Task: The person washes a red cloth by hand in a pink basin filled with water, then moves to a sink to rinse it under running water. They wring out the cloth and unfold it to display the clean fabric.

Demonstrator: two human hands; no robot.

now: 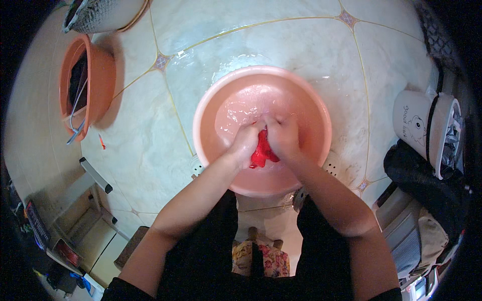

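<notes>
A round pink plastic basin [263, 71] sits on the tiled floor between my feet, with water in it. Inside its rim, a piece of red cloth [261, 152] is bunched between my two hands, its lower end hanging free. My left hand [246, 141] grips the cloth from the left side. Pressed close beside it, my right hand [283, 135] is closed on the same cloth and looks slightly blurred. The fingertips of both hands are partly hidden. Part of a light shoe with holes [196, 165] shows at the basin's left edge.
An orange basin [103, 82] holding dark cloth and a light-blue hanger [77, 131] stands at the left. On the right is a white bin [410, 120] with a drawing. A metal step stool [96, 175] is at lower left. Wet floor tiles [233, 49] shine beyond the pink basin.
</notes>
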